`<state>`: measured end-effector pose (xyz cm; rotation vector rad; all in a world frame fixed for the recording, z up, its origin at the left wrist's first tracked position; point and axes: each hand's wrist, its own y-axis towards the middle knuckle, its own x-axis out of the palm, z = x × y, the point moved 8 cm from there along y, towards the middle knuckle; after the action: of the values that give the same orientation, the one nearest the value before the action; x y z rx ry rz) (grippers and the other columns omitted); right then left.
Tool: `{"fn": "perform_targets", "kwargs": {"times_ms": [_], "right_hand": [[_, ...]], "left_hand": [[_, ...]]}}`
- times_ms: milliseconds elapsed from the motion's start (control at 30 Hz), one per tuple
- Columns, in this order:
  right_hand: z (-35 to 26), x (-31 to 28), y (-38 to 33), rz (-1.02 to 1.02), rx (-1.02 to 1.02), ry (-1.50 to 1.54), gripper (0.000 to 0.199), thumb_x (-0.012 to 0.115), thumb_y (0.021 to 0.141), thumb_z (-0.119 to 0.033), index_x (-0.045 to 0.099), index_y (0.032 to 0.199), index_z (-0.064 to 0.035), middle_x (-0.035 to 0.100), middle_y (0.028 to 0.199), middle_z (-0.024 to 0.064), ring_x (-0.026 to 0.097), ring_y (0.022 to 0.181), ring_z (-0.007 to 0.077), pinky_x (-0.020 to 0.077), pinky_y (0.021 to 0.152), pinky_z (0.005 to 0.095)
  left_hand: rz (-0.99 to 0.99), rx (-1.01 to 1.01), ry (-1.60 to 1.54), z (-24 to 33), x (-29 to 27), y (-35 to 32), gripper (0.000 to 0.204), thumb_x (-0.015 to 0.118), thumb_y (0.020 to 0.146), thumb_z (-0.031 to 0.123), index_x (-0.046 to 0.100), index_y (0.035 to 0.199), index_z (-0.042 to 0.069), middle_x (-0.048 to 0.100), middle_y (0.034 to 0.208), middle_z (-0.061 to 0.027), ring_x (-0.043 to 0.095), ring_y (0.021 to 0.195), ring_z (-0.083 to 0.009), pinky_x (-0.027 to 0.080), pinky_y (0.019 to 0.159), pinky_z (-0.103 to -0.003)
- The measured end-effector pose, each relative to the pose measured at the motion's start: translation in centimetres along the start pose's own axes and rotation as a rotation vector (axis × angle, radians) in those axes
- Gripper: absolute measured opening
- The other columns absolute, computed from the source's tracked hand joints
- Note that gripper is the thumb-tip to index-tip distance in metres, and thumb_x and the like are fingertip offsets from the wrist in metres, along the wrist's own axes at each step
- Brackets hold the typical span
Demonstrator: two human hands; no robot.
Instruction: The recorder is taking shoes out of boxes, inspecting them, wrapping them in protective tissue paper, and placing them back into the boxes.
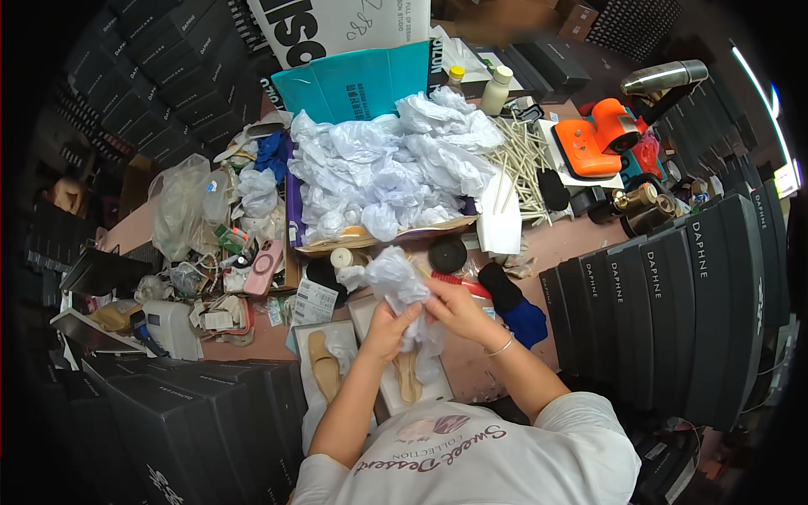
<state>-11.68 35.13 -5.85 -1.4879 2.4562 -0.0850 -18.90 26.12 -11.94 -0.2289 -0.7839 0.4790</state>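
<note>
Between my left hand (389,329) and my right hand (459,311), a crumpled piece of white tissue paper (397,279) is gripped, its lower end hanging over an open shoebox. My fingers are closed around it from both sides. Just below lies a tan shoe (409,380) on white paper, partly hidden by the tissue and my left hand. To its left, another tan shoe (323,367) rests in white wrapping beside my left forearm. Beyond my hands stands a carton (337,246) heaped with crumpled white tissue (383,172).
Dark shoeboxes stand stacked at right (699,311) and lower left (202,429). A pink phone (265,268) lies among clutter on the left. White sticks (523,168), an orange device (589,145) and bottles (497,91) stand far right. Dark and blue cloth (523,320) lies near my right hand.
</note>
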Motion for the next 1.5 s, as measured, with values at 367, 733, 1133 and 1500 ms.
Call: {"fn": "perform_targets", "kwargs": {"times_ms": [367,733,1133,1500], "right_hand": [[-2.9,-7.5,-3.3,0.210,-0.272,-0.617,0.058,0.065,0.077,-0.010,0.044,0.131,-0.0029,0.040,0.134,0.0224,0.039,0.126,0.0380,0.0328,0.104,0.0443],[3.2,3.8,-1.1,-0.074,-0.117,-0.235,0.028,0.056,0.078,-0.007,0.056,0.105,0.0008,0.062,0.091,0.0201,0.061,0.084,0.0353,0.0483,0.073,0.0401],[4.9,10.6,-4.6,-0.328,-0.056,-0.703,0.024,0.060,0.079,-0.020,0.061,0.092,0.0000,0.063,0.086,0.0234,0.063,0.074,0.0383,0.0502,0.068,0.0438],[1.8,8.1,-8.0,-0.087,-0.289,-0.624,0.018,0.056,0.086,-0.017,0.058,0.077,-0.0017,0.058,0.067,0.0197,0.059,0.062,0.0336,0.0471,0.057,0.0411]], "left_hand": [[0.250,-0.158,0.248,-1.7,-8.1,-2.1,0.033,0.057,0.088,0.009,0.054,0.121,0.005,0.062,0.085,-0.0020,0.052,0.061,-0.0060,0.041,0.050,-0.018],[-0.128,-0.004,-0.322,-0.8,-3.3,-5.9,0.069,0.063,0.082,0.030,0.034,0.137,0.001,0.049,0.128,-0.0109,0.047,0.118,-0.0228,0.043,0.094,-0.036],[0.212,0.380,0.992,-1.8,-4.7,-6.0,0.032,0.058,0.081,0.012,0.062,0.113,0.007,0.062,0.109,-0.0175,0.060,0.103,-0.0310,0.046,0.088,-0.034],[0.148,0.396,1.443,-2.4,-3.9,-2.9,0.018,0.055,0.076,0.010,0.066,0.090,0.007,0.063,0.080,-0.0224,0.061,0.080,-0.0424,0.049,0.070,-0.047]]}}
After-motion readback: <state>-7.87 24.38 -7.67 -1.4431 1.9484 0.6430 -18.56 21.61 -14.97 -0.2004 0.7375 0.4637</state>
